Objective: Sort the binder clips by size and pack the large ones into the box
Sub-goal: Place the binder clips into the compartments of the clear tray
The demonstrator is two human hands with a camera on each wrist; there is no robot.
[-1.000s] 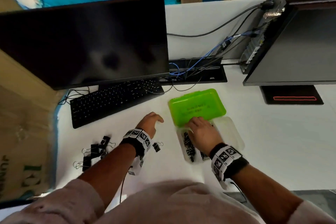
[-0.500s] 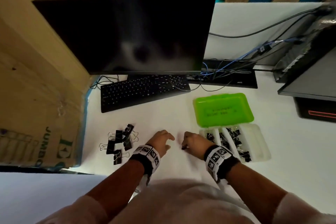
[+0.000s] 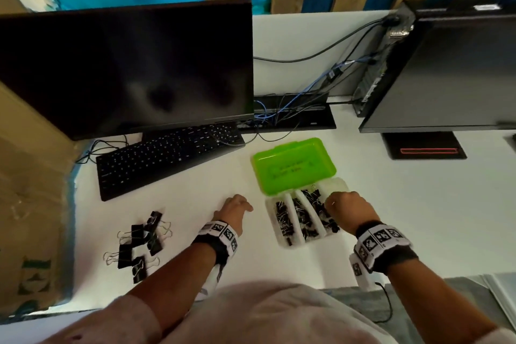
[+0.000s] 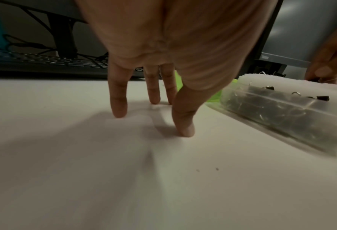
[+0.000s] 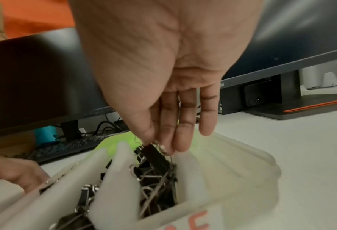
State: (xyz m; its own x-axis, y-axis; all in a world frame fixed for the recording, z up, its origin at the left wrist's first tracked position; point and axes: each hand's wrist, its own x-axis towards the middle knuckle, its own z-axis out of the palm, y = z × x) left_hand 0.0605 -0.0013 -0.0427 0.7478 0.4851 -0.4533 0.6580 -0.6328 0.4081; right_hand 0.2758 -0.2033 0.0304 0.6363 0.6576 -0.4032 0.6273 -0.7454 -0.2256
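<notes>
A translucent box (image 3: 339, 186) with a green lid (image 3: 293, 166) folded back lies open on the white desk, and three of its compartments hold black binder clips (image 3: 303, 218). My right hand (image 3: 346, 204) hovers over the box (image 5: 242, 163), where its thumb and fingers (image 5: 164, 132) pinch a black binder clip (image 5: 155, 154) above the third compartment. My left hand (image 3: 233, 208) rests on the desk left of the box (image 4: 272, 79), its straight fingers (image 4: 117, 105) touching the surface and holding nothing. A pile of large black binder clips (image 3: 139, 243) lies at the far left.
A black keyboard (image 3: 167, 156) and a dark monitor (image 3: 125, 70) stand behind my left hand. A second monitor (image 3: 446, 70) and its base (image 3: 424, 145) stand at the back right, with cables (image 3: 293, 109) between. A cardboard box (image 3: 28, 204) borders the left edge.
My right hand went from the box to the desk beside my left hand, took a clip there, and has carried it back over the box. My left hand stayed put.
</notes>
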